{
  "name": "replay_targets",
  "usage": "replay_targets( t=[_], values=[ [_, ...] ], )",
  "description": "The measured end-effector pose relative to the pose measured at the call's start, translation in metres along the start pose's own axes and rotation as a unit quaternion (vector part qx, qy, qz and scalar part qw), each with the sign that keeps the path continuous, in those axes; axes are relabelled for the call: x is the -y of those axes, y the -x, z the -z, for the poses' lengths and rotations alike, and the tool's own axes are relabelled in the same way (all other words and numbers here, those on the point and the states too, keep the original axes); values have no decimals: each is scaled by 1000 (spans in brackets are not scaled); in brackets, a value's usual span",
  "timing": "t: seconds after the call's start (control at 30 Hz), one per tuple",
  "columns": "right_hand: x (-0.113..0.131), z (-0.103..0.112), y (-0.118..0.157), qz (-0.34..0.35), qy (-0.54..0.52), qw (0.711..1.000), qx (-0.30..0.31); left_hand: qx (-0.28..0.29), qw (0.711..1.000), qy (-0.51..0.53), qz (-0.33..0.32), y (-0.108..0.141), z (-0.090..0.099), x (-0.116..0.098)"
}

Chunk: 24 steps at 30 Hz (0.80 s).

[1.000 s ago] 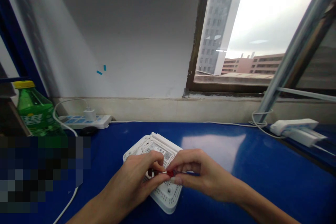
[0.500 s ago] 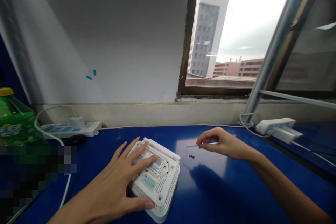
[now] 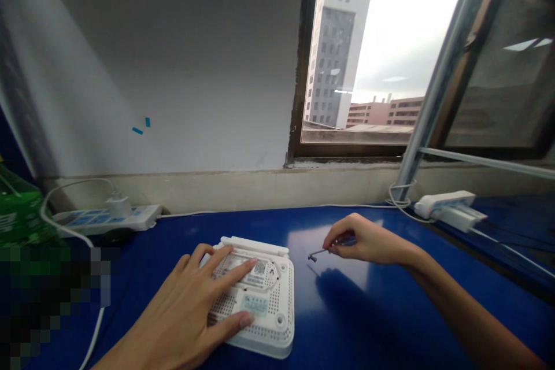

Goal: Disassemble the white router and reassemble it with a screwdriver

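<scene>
My left hand (image 3: 197, 295) lies with spread fingers over a white router-like box (image 3: 284, 295), thumb and fingertips resting on its upward-facing underside. A label with a square code, vent holes and round screw recesses show on that face; its left part is hidden under the hand. My right hand (image 3: 362, 240) is closed in a pinch around a thin screwdriver (image 3: 319, 251), its shaft pointing left above the table. At the tip sit small dark screws (image 3: 312, 258); whether they cling to it or lie on the table I cannot tell.
The blue tabletop (image 3: 303, 341) runs back to the wall. A power strip (image 3: 143, 217) with a plugged-in charger and cable stands back left, beside a green bottle (image 3: 21, 214). Another white power strip (image 3: 451, 205) lies back right near a metal pole (image 3: 416, 156).
The white box has turned under my left hand and now lies squarer to me. The screwdriver tip has come down and left to the dark screws. The view has shifted slightly right.
</scene>
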State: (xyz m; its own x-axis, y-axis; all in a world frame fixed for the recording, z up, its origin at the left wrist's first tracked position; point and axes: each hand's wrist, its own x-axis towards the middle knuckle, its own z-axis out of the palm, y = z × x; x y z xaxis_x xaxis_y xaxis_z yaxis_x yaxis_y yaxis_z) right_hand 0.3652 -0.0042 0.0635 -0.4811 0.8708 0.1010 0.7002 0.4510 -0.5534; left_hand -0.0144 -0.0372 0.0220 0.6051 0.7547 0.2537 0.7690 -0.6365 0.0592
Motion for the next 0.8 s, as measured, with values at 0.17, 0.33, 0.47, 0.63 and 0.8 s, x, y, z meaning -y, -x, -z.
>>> replay_targets(
  t=[0.17,0.33,0.47,0.63,0.8],
  values=[
    [-5,-5,0,8,10,1000,0,-9,1000,4,26,1,1,-1],
    [-4,-2,0,6,11,1000,-12,-17,1000,10,9,0,2,0],
    [-4,-5,-2,14,28,1000,0,-16,1000,12,-11,2,-1,0],
    [-6,-9,-3,16,29,999,-8,-15,999,27,-30,6,-4,-1],
    [-4,-6,-3,16,30,999,-34,-13,998,37,-41,4,-1,-2]
  ],
)
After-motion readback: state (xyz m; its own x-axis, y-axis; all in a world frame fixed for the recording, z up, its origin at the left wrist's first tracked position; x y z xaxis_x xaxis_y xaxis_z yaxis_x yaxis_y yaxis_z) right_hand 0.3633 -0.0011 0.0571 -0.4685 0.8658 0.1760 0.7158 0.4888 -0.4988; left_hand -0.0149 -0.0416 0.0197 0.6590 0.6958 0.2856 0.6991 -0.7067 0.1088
